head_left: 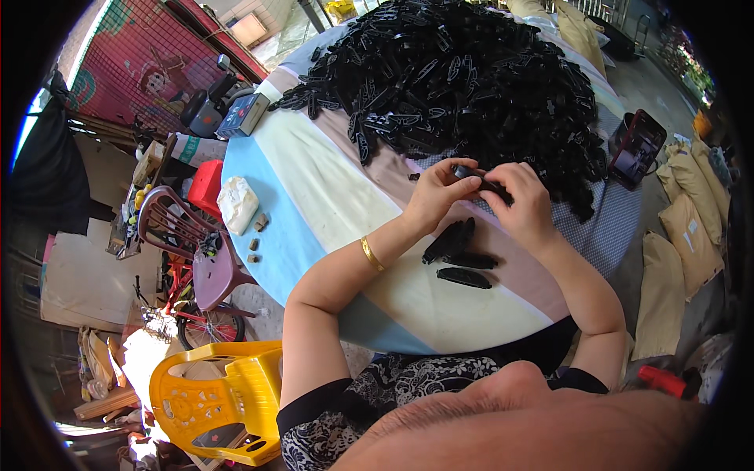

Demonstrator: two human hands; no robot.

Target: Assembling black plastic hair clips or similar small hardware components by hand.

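A long, narrow black plastic piece [495, 191] is held between my two hands above the table. My left hand [441, 193], with a gold bangle [371, 254] on its wrist, grips the left end. On the other end, the fingers of my right hand [525, 206] are pinched closed. Small details of the piece are hidden by my fingers. Below my hands, a few similar black pieces [463, 278] lie on the striped cloth [345, 206]. Just beyond my hands rises a large heap of such black pieces [463, 86].
A phone [638, 149] stands upright at the table's right edge. On the left part of the table are a white bag [237, 206], several small blocks [253, 244] and a box [243, 116]. A yellow chair [212, 392] and a purple chair [214, 275] stand left; sacks [685, 235] lie right.
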